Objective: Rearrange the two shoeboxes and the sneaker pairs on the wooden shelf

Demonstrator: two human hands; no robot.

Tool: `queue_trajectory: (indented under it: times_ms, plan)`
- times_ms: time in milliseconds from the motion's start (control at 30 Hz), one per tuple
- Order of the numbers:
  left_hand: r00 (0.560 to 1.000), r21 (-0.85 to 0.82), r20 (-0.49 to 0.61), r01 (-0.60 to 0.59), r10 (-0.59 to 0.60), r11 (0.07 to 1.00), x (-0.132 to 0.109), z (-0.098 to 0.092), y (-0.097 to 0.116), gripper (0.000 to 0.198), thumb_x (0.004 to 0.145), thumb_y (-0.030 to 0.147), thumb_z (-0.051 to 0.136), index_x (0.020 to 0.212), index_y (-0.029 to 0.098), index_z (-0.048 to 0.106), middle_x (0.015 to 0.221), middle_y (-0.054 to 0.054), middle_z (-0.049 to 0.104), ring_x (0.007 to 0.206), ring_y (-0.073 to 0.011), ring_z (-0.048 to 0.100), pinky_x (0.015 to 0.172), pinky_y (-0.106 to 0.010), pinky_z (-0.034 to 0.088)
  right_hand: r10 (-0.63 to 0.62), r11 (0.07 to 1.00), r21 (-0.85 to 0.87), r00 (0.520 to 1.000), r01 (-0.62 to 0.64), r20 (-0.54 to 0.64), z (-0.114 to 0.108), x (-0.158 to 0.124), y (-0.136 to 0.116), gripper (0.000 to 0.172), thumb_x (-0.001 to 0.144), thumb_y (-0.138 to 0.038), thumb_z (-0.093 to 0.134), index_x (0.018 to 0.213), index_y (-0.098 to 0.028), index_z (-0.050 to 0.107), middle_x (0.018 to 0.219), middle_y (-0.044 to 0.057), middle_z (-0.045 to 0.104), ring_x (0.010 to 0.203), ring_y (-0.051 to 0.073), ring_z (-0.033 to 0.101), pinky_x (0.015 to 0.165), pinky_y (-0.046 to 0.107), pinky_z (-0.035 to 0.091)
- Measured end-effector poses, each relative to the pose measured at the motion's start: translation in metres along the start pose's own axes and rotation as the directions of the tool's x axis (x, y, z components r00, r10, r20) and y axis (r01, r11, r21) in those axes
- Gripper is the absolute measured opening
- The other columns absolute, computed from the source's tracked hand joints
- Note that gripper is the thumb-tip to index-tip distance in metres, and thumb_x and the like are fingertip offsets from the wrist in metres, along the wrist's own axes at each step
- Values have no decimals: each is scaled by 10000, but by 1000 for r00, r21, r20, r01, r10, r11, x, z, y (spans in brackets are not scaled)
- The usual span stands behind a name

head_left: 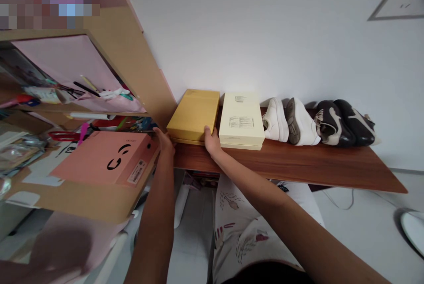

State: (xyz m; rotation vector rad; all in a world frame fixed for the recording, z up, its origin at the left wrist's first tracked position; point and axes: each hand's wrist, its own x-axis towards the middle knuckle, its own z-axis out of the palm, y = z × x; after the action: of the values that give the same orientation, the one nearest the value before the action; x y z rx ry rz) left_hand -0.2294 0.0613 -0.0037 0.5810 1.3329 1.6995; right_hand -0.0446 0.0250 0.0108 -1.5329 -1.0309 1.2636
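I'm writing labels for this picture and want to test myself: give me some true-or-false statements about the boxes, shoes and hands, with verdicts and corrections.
1. The right hand touches the yellow box. True.
2. The left hand holds a shoe. False: the left hand is at the yellow box's near left corner.
3. The cream box stands between the yellow box and the white shoes. True.
4. The pink box is on the brown board. False: the pink box lies on the tan desk.
5. The dark shoes are right of the white shoes. True.
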Motion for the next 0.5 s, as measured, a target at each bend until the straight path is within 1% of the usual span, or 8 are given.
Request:
queue_trajectory:
  times_ms: [67, 100, 167, 233, 300, 367, 433, 500]
  plan:
    - [998, 15, -21, 54, -53, 998, -1, -1, 8, 904, 795, 875, 180, 975, 161, 705, 859, -166, 694, 998, -294, 676, 771, -385, 560, -22, 999, 32, 1000, 22, 3, 1, -1, 4, 827, 908, -694, 310, 1509, -127, 332, 1473, 150, 493, 1404, 281, 422, 1161, 442, 303]
    - [998, 24, -41, 57, -56, 998, -2, -1, 13, 923, 788, 883, 159, 949, 154, 703, 851, -165, 690, 972, -294, 679, 745, -376, 562, -36, 998, 51, 999, 36, 7, 2, -2, 6, 799, 912, -690, 303, 1492, -145, 365, 1461, 139, 509, 1389, 278, 442, 1156, 441, 310]
    - [994, 38, -105, 30, -26, 999, -2, 0, 21, 922, 806, 867, 137, 928, 141, 693, 859, -164, 682, 932, -286, 679, 715, -363, 560, -75, 994, 86, 997, 73, 22, 2, -2, 11, 748, 921, -679, 297, 1458, -172, 419, 1430, 121, 545, 1354, 273, 483, 1144, 441, 330]
    - [985, 43, -173, -13, 20, 999, -3, 2, 28, 871, 852, 820, 144, 944, 140, 680, 895, -157, 677, 916, -267, 675, 717, -354, 557, -130, 986, 109, 991, 126, 27, 3, -2, 14, 721, 932, -659, 299, 1467, -188, 405, 1421, 109, 556, 1337, 263, 501, 1139, 436, 342]
    - [973, 28, -225, -45, 50, 999, -4, 3, 35, 803, 884, 781, 177, 984, 150, 663, 951, -149, 670, 924, -249, 668, 730, -346, 553, -199, 974, 109, 980, 197, 10, 3, -2, 16, 727, 942, -629, 313, 1517, -185, 316, 1467, 107, 510, 1365, 243, 471, 1151, 419, 330]
    - [967, 10, -250, -54, 55, 998, -5, 4, 42, 760, 887, 774, 213, 1022, 163, 646, 1006, -149, 657, 940, -244, 662, 736, -348, 551, -271, 959, 79, 963, 271, -8, 4, 0, 16, 743, 949, -602, 326, 1544, -162, 257, 1527, 113, 432, 1418, 223, 400, 1177, 394, 290]
    - [967, 3, -249, -52, 51, 999, -8, 5, 50, 748, 875, 785, 231, 1043, 177, 634, 1036, -153, 645, 950, -251, 657, 726, -360, 551, -313, 950, 30, 950, 312, 12, 5, 2, 13, 731, 951, -587, 340, 1524, -134, 316, 1553, 121, 390, 1456, 221, 333, 1200, 379, 243]
    - [972, -11, -228, -59, 55, 998, -11, 7, 56, 744, 872, 789, 226, 1046, 186, 626, 1043, -155, 639, 950, -254, 654, 713, -363, 551, -300, 954, -16, 953, 301, 49, 6, 3, 10, 701, 947, -577, 367, 1481, -124, 409, 1557, 127, 381, 1482, 239, 278, 1212, 395, 217]
